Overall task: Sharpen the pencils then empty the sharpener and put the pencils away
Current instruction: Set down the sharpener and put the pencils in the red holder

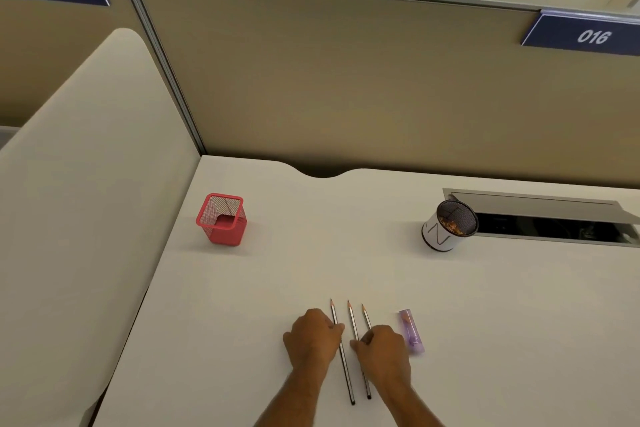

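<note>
Working across a pale desk [346, 253], with both hands low at its near edge. Far ahead and left of the fingers: a red mesh holder [221, 220], upright, likely the pencils' home. Far ahead and right: a white cup with dark mesh lining [446, 227], something brownish inside, possibly shavings. Just right of the right hand [384, 347]: a purple sharpener [411, 331], lying flat, not held. Between and under the fingertips: three pencils [353, 326], side by side, tips pointing away, all looking pointed already. Left hand [311, 336] curled, fingertips resting against the leftmost pencil; right hand curled, thumb and fingers closing on the middle and right pencils, though whether truly pinching cannot be told. Judged step: gathering the pencils. Best done by rolling all three together between the two sets of fingertips, pinching mid-shaft, keeping tips aligned and away from the palm, then lifting as one bundle toward the red holder; sharpener emptying possibly still pending.
</note>
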{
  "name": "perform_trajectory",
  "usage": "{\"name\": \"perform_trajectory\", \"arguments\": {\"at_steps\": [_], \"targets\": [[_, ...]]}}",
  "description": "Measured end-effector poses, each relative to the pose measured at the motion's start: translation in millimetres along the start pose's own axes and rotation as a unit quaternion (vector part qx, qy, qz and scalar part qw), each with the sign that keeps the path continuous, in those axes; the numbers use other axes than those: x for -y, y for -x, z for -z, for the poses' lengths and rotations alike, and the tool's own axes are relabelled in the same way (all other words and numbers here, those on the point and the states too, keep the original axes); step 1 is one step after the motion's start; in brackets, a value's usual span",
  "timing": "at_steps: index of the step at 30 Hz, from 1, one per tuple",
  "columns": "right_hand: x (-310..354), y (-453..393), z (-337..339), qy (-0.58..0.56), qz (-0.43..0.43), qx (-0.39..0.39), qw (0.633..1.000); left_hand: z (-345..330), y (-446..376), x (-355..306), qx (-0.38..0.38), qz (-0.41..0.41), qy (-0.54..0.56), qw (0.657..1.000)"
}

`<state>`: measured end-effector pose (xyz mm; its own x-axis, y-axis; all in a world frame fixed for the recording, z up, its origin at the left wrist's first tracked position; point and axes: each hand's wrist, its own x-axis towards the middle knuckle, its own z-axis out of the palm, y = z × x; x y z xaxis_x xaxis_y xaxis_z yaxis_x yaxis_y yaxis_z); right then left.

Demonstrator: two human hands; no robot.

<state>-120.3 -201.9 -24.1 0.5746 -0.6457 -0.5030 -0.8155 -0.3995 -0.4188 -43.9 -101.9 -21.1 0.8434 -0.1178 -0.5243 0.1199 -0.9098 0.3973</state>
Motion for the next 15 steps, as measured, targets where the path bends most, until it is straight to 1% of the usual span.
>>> {"name": "perform_trajectory", "arguments": {"at_steps": [6, 9, 11, 15], "targets": [[6, -12, 1, -0.004, -0.019, 0.044, 0.999, 10, 2, 0, 0.026, -0.015, -0.016, 0.999], [8, -13, 0, -0.012, -0.014, 0.05, 0.999, 16, 5, 5, 0.035, -0.035, -0.026, 0.998], [10, -12, 1, -0.032, -0.004, 0.038, 0.999, 20, 4, 12, 0.028, -0.047, -0.001, 0.999], [24, -7, 15, -0.097, 0.02, -0.014, 0.995, 40, -4, 21, -0.013, -0.051, 0.12, 0.991]]}}
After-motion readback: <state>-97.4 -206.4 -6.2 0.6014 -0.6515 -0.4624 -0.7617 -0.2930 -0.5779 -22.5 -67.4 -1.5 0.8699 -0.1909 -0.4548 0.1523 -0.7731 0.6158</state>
